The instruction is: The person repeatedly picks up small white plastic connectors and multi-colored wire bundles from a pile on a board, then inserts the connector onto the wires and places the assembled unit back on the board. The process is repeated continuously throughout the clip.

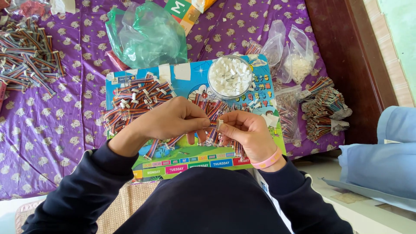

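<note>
Centrally, both hands, left hand (pixel 173 119) and right hand (pixel 242 130), fingers pinched on a small white connector (pixel 219 124) above the colourful rectangular board (pixel 190 82).

Purple patterned bedsheet (pixel 65 143), dark wooden bed frame (pixel 346 39), pale floor (pixel 372 216), daylight.

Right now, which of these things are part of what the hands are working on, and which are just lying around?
In use:
left hand
right hand
small white connector
coloured ribbon wires
bowl of white connectors
picture board

Lying about:
green plastic bag
clear bags
wire bundles at the far left
blue cloth
</note>
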